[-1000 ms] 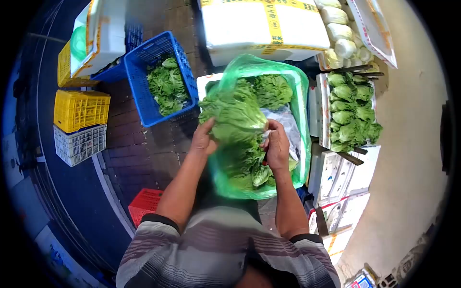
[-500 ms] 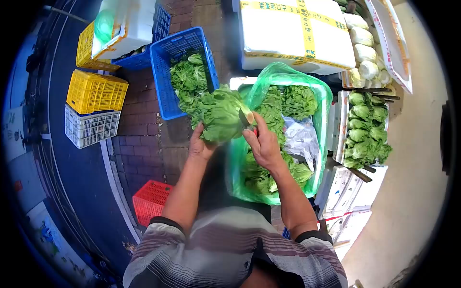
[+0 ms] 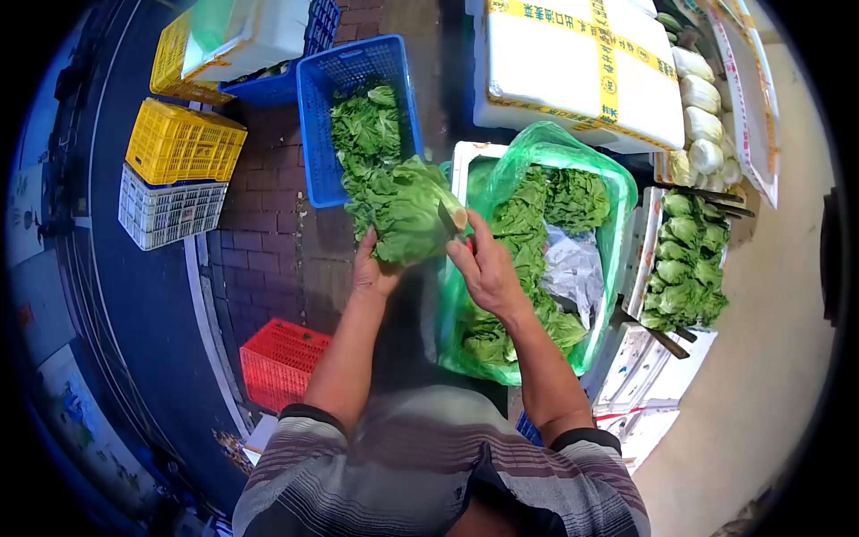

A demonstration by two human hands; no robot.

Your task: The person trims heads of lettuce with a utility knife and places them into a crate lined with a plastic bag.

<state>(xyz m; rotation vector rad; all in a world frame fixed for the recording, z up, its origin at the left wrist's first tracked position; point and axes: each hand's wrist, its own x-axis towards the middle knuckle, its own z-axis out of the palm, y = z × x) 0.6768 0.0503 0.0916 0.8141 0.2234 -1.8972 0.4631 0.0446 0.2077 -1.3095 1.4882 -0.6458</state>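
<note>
My left hand (image 3: pixel 376 271) is wrapped round the underside of a leafy green lettuce (image 3: pixel 407 215), held up with its pale cut stem end to the right. In my right hand (image 3: pixel 492 276) is a small knife (image 3: pixel 446 217), its dark blade against the lettuce just beside the stem end. A bit of red handle shows between the fingers; the rest is hidden. Beyond the lettuce stands a blue crate (image 3: pixel 315 134) with more lettuce inside. At my right is a foam box (image 3: pixel 460 170) lined with a green plastic bag (image 3: pixel 619 199), holding lettuces and a clear plastic sheet (image 3: pixel 573 268).
A large taped foam box (image 3: pixel 555 80) stands at the back. To the right are a box of small green heads (image 3: pixel 684 259) and pale cabbages (image 3: pixel 701 94). On the left are a yellow crate (image 3: pixel 183 141) on a white crate (image 3: pixel 170 210), and a red crate (image 3: pixel 282 362).
The whole view has shifted a little, with the crates and boxes displaced in it. The knife blade lies slightly farther left on the lettuce, and the stem end shows more clearly.
</note>
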